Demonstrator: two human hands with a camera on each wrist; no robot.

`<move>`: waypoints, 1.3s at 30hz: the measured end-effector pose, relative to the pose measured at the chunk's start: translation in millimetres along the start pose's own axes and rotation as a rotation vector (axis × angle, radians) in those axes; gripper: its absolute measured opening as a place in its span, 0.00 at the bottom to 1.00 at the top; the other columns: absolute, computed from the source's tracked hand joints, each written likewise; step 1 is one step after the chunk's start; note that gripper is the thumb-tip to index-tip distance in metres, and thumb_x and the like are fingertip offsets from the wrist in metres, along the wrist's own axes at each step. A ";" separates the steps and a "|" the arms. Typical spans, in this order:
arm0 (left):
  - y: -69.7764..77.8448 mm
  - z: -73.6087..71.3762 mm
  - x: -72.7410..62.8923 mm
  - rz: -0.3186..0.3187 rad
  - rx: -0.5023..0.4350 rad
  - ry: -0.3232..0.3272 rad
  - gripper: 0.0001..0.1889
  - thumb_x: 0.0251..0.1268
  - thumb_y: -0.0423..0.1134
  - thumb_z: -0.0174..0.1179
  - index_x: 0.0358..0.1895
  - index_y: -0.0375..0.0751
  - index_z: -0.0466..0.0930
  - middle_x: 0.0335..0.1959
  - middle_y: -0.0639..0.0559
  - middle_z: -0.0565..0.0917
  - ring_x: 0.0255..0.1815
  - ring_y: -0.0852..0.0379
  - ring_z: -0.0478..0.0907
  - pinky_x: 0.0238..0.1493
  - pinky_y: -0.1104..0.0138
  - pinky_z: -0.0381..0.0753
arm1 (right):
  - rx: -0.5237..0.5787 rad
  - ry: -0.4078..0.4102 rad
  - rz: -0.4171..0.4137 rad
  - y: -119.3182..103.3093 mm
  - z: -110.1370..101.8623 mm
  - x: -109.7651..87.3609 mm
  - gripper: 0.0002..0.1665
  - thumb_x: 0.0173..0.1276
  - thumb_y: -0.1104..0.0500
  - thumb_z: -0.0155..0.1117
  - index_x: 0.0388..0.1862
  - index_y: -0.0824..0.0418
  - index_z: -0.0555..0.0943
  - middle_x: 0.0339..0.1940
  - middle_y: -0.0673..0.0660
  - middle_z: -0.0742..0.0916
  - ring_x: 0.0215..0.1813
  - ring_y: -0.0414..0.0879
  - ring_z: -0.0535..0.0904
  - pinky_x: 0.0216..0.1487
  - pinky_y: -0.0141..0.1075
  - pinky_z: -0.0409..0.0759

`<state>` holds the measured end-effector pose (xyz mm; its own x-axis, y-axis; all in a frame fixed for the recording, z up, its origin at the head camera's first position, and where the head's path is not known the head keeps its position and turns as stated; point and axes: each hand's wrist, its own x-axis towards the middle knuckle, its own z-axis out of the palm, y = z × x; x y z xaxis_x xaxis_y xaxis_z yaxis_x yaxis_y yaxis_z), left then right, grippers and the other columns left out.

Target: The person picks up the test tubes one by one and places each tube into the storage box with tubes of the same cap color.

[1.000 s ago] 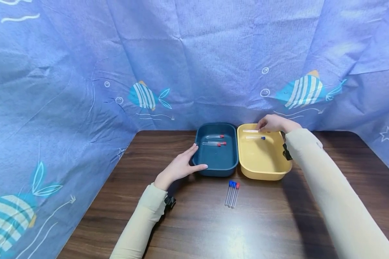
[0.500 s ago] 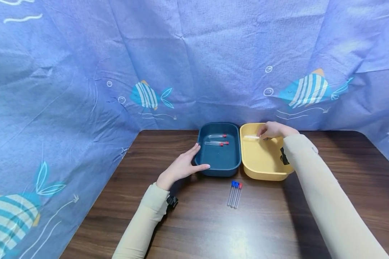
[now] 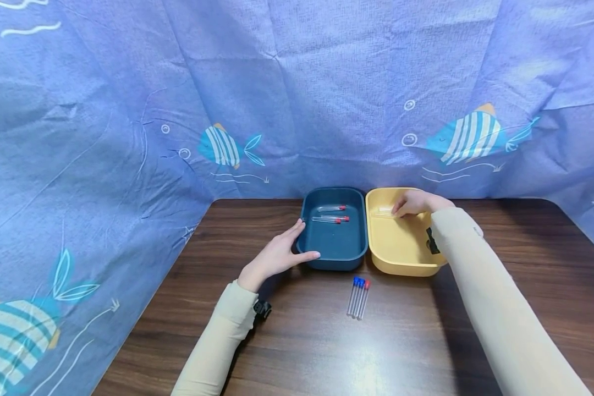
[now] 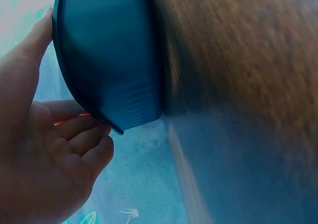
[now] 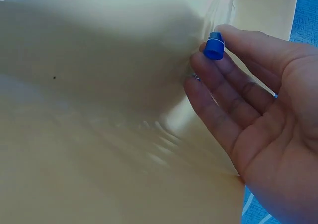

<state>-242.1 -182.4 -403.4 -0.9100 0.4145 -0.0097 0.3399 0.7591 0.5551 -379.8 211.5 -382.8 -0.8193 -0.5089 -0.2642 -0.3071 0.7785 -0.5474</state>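
Observation:
Inside the yellow bin (image 3: pixel 406 247), my right hand (image 3: pixel 414 202) pinches a clear test tube (image 5: pixel 214 48) by its blue-capped end, thumb against fingertips. The tube points left, low near the bin's far end. In the right wrist view a bit of blue shows behind the fingertips; most of whatever lies there is hidden. My left hand (image 3: pixel 273 256) rests at the near left corner of the dark blue bin (image 3: pixel 333 264), thumb and fingers spread along its rim. Several red-capped test tubes (image 3: pixel 330 219) lie in that bin.
Two blue-capped tubes and one red-capped tube (image 3: pixel 359 298) lie side by side on the wooden table (image 3: pixel 297 341), just in front of the bins. The bins stand next to each other at the table's far edge, before a blue fish-print cloth (image 3: pixel 326 99).
My right hand has lowered the tube deeper into the yellow bin, over the blue-capped tube seen lying there before, whose cap is now hidden. My left hand stays at the dark blue bin.

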 end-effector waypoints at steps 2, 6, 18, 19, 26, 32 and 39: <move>0.5 1.0 0.3 0.003 -0.004 -0.002 0.53 0.62 0.72 0.59 0.81 0.43 0.51 0.83 0.51 0.50 0.80 0.47 0.53 0.75 0.48 0.60 | -0.008 0.004 0.012 1.3 0.4 -0.6 0.13 0.69 0.64 0.66 0.43 0.76 0.84 0.25 0.47 0.83 0.28 0.40 0.74 0.31 0.30 0.72; 1.7 3.3 0.9 -0.001 0.002 -0.006 0.54 0.61 0.73 0.58 0.82 0.44 0.51 0.83 0.53 0.49 0.80 0.47 0.53 0.75 0.48 0.60 | 0.014 -0.009 0.034 2.2 0.4 -3.6 0.13 0.71 0.63 0.63 0.44 0.76 0.83 0.24 0.48 0.82 0.28 0.40 0.74 0.31 0.31 0.72; 4.4 8.8 4.6 0.005 -0.007 -0.018 0.54 0.61 0.74 0.58 0.82 0.47 0.49 0.83 0.54 0.48 0.80 0.48 0.52 0.75 0.50 0.60 | -0.068 0.004 0.022 -3.4 -10.8 -20.4 0.17 0.73 0.61 0.58 0.52 0.74 0.81 0.31 0.57 0.85 0.37 0.49 0.80 0.38 0.37 0.78; 4.8 9.2 5.3 0.008 -0.010 -0.017 0.54 0.61 0.74 0.58 0.82 0.47 0.49 0.83 0.54 0.48 0.80 0.48 0.52 0.75 0.50 0.60 | -0.087 0.011 0.014 -5.2 -12.8 -22.2 0.18 0.74 0.61 0.58 0.53 0.74 0.81 0.32 0.58 0.86 0.38 0.51 0.81 0.39 0.38 0.79; 3.2 9.0 2.4 -0.011 -0.016 -0.013 0.54 0.60 0.73 0.58 0.82 0.45 0.51 0.83 0.55 0.48 0.81 0.49 0.52 0.75 0.49 0.59 | -0.158 0.037 -0.078 -27.3 -18.1 -32.1 0.19 0.76 0.58 0.59 0.56 0.72 0.82 0.46 0.64 0.88 0.48 0.55 0.84 0.54 0.52 0.79; 1.1 0.5 3.4 0.005 -0.011 -0.004 0.54 0.61 0.72 0.59 0.82 0.43 0.51 0.83 0.53 0.49 0.81 0.48 0.51 0.75 0.48 0.59 | -0.156 0.142 -0.149 -52.1 -21.1 -48.2 0.17 0.75 0.58 0.62 0.56 0.67 0.84 0.49 0.61 0.89 0.51 0.55 0.84 0.56 0.52 0.79; -1.5 0.8 2.8 0.007 -0.010 -0.002 0.54 0.62 0.72 0.59 0.81 0.42 0.51 0.82 0.51 0.49 0.81 0.49 0.51 0.75 0.49 0.58 | -0.159 0.182 -0.267 -70.5 -11.7 -81.7 0.14 0.74 0.58 0.63 0.55 0.60 0.86 0.45 0.52 0.89 0.47 0.48 0.85 0.50 0.47 0.82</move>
<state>-244.9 -182.0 -405.0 -0.9071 0.4208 -0.0080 0.3436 0.7515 0.5632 -296.8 202.5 -313.3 -0.7683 -0.6396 0.0251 -0.5818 0.6815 -0.4439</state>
